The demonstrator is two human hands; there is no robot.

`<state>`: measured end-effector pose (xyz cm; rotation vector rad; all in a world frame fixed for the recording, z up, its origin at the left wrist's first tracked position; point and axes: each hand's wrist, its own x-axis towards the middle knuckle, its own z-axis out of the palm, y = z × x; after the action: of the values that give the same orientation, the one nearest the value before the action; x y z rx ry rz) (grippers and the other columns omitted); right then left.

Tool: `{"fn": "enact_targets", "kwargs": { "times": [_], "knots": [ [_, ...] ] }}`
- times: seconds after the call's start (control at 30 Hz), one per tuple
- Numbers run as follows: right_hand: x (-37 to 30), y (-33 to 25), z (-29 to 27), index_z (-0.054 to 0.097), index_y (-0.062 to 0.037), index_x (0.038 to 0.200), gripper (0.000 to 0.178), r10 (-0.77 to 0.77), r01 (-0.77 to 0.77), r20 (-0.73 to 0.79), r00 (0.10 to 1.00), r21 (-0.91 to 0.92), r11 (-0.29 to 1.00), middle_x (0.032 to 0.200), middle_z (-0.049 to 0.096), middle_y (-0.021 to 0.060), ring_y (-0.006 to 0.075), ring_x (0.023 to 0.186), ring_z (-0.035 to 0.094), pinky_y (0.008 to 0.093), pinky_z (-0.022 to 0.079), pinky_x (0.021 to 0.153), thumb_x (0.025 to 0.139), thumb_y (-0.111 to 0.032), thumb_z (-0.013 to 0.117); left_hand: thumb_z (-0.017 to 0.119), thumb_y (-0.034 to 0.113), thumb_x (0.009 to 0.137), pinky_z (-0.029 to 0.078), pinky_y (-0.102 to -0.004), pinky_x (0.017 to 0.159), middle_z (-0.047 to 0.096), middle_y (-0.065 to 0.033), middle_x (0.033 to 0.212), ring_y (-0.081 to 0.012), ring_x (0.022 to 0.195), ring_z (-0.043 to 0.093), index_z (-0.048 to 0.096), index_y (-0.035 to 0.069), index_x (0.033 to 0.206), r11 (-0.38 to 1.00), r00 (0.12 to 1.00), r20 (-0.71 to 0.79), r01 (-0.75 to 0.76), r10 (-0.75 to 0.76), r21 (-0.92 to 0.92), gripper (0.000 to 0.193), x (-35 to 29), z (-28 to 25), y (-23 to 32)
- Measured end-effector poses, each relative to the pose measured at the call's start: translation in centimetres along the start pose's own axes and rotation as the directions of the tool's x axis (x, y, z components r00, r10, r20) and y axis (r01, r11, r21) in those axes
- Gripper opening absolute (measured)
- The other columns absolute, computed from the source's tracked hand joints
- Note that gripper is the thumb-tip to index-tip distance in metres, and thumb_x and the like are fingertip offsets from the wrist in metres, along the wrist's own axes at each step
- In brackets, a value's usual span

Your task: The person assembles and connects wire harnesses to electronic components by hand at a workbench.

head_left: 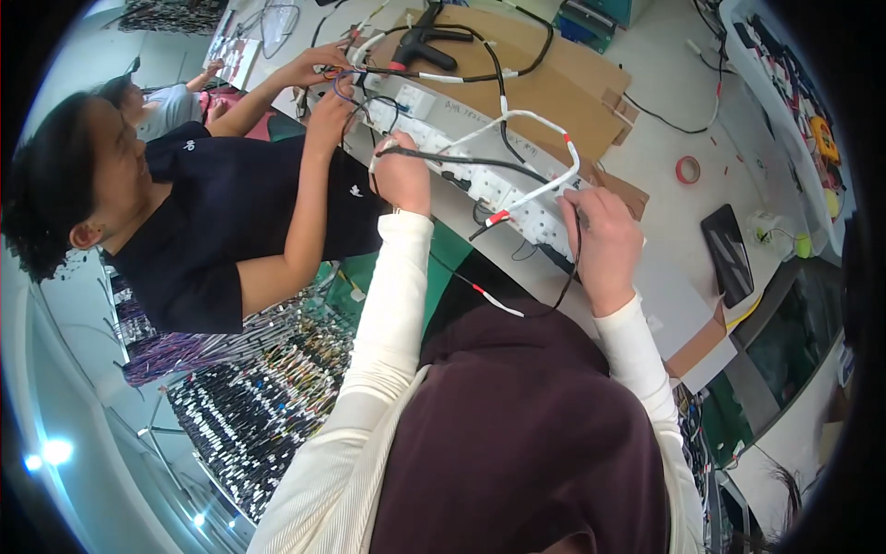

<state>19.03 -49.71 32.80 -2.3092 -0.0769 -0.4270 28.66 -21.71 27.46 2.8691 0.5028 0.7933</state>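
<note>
- The left hand [403, 175], in the head view, is closed with bent fingers on a thick black cable [461, 160], which stretches from it toward the right hand.
- The right hand [604, 235] pinches a thin black cable [570, 282] between thumb and fingertips; the cable hangs down just left of that hand.
- Between the hands, a stiff white cable with red bands [531, 197] bends above a long row of white plastic sockets [489, 191].
- Beyond the left hand, a co-worker's two hands [330, 115] handle cables near a black T-shaped tool [429, 44].
- Right of the right hand lie a black rectangular phone [727, 254] and, farther off, a red tape roll [688, 180].
</note>
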Motion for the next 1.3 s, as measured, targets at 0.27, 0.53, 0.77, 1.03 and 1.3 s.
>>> {"fn": "enact_targets", "kwargs": {
  "times": [0.27,0.53,0.77,1.03,1.3],
  "knots": [
    [-0.1,0.2,0.2,0.070,-0.0080,0.087,0.009,0.021,-0.021,0.017,1.000,0.012,1.000,0.083,0.067,0.0065,0.0267,0.076,0.065,0.0359,0.051,0.064,0.082,-0.011,0.078,0.049,0.027,0.095,0.050,-0.0541,0.068,0.066,-0.0281,0.077,-0.0467,0.074,0.065,0.065,-0.005,0.072,0.961,0.952,0.283,0.183,-0.120,-0.207,0.043,1.1,-1.2,-1.0],
    [0.4,0.3,0.1,0.070,-0.0078,0.087,0.009,0.045,-0.044,-0.013,0.999,0.022,0.999,0.083,0.067,0.0066,0.0271,0.076,0.065,0.0361,0.052,0.065,0.083,-0.011,0.077,0.049,0.031,0.098,0.051,-0.0482,0.058,0.066,-0.0199,0.068,-0.0399,0.066,0.067,0.068,0.007,0.071,0.944,0.987,-0.024,-0.158,0.157,-0.289,0.041,0.0,0.8,-0.6],
    [-0.2,0.4,0.5,0.071,-0.0097,0.087,0.012,0.031,-0.030,-0.050,0.998,0.034,0.999,0.082,0.066,0.0081,0.0287,0.076,0.064,0.0371,0.051,0.066,0.079,-0.010,0.079,0.058,0.040,0.100,0.050,-0.0460,0.067,0.067,-0.0197,0.078,-0.0421,0.076,0.063,0.065,0.002,0.081,0.990,0.955,0.290,-0.027,0.068,-0.142,0.043,-0.3,-1.9,-0.7],
    [0.3,-0.1,0.6,0.069,-0.0076,0.085,0.013,-0.035,0.036,-0.074,0.997,0.011,0.999,0.079,0.066,0.0076,0.0277,0.073,0.064,0.0356,0.051,0.064,0.078,-0.008,0.080,0.054,0.019,0.100,0.049,-0.0365,0.063,0.068,-0.0140,0.076,-0.0319,0.074,0.066,0.070,0.008,0.086,0.671,0.850,0.300,-0.081,0.433,-0.737,0.024,1.7,1.5,-7.5],
    [0.1,-0.4,0.6,0.072,-0.0084,0.085,0.012,0.039,-0.040,-0.045,0.998,-0.025,0.999,0.080,0.067,0.0066,0.0263,0.074,0.064,0.0357,0.052,0.064,0.078,-0.012,0.081,0.048,0.028,0.103,0.048,-0.0464,0.063,0.063,-0.0174,0.069,-0.0388,0.073,0.062,0.063,0.006,0.071,0.810,0.779,0.235,-0.527,0.581,-0.256,0.042,2.4,-1.1,-3.7]
  ]
}}
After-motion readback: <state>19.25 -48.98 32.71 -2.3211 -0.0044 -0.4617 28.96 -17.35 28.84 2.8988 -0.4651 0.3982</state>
